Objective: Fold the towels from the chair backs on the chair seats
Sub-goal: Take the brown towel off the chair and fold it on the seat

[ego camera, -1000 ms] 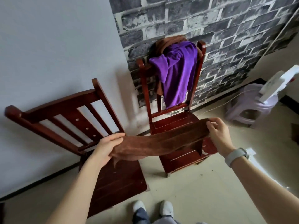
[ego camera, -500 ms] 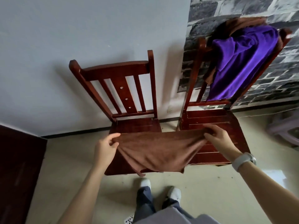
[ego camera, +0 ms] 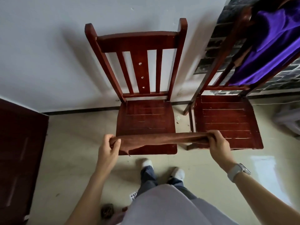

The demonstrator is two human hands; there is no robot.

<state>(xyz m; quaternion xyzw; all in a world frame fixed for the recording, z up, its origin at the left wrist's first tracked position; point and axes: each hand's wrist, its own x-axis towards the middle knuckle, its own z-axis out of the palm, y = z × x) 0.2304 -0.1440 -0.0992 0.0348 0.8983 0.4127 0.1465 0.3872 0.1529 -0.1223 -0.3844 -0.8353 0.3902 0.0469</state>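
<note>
A brown towel (ego camera: 155, 140) is stretched level between my two hands, just above the front edge of the left chair's seat (ego camera: 146, 117). My left hand (ego camera: 109, 147) pinches its left end and my right hand (ego camera: 218, 144) grips its right end. A short flap hangs down near the left end. The left chair's back (ego camera: 138, 40) is bare. A purple towel (ego camera: 272, 46) hangs over the back of the right chair (ego camera: 227, 120), with some brown cloth partly showing behind it.
Both chairs stand against the wall, close side by side. A dark wooden door or cabinet (ego camera: 19, 159) is at the left. My feet (ego camera: 162, 168) are right before the left chair. A playing card (ego camera: 134, 195) and small debris lie on the tile floor.
The view has swung left and down, so the left chair is now centred. My hands have drawn the brown towel taut into a narrow band over the seat's front edge.
</note>
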